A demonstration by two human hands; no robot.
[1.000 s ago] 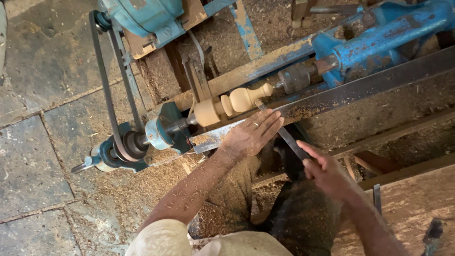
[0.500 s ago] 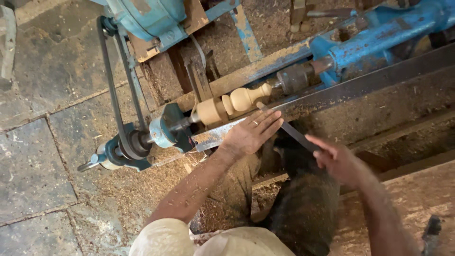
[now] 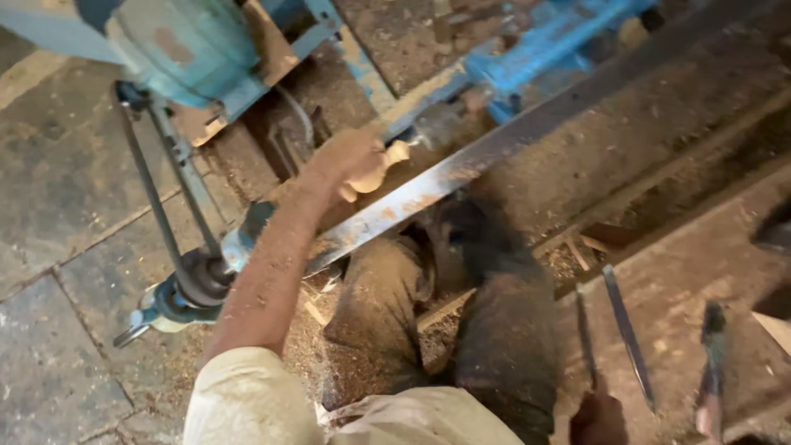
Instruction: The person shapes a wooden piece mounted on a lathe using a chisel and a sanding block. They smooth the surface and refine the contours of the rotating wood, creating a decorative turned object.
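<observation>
The left hand (image 3: pixel 350 161) rests on the turned wooden workpiece (image 3: pixel 381 167), behind the long metal tool rest (image 3: pixel 511 140). Chisels (image 3: pixel 626 334) lie at right on the wooden platform (image 3: pixel 692 272).

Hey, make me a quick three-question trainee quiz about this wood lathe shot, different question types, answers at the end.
1. True or false: the left hand rests on the turned wooden piece mounted on the lathe.
2. Which lies on the wooden platform at lower right? A) long metal chisels B) a paint can C) a coiled rope
3. Fill in: the right hand, at the bottom edge, is nearest the ____ end of a chisel.

Key: 1 true; 2 A; 3 near (lower) end.
</observation>
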